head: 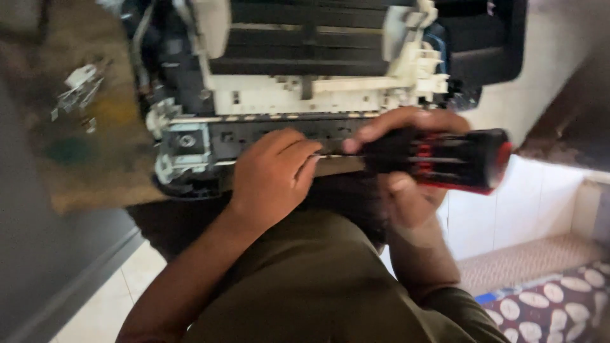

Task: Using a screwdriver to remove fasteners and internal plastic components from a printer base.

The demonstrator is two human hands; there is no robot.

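Observation:
An opened printer (298, 89) with white plastic frame and black inner parts lies in front of me, its casing off. My right hand (406, 190) grips a black and red screwdriver (445, 159) held level, its thin shaft pointing left along the printer's near edge. My left hand (273, 174) rests against that edge with fingers curled, pinching the shaft near its tip. The tip itself is hidden behind my left fingers.
A brown surface (95, 159) holds the printer, with small white loose parts (79, 89) at far left. A black cover piece (483, 44) lies at the upper right. Below are white floor tiles (508, 209) and a patterned mat (553, 308).

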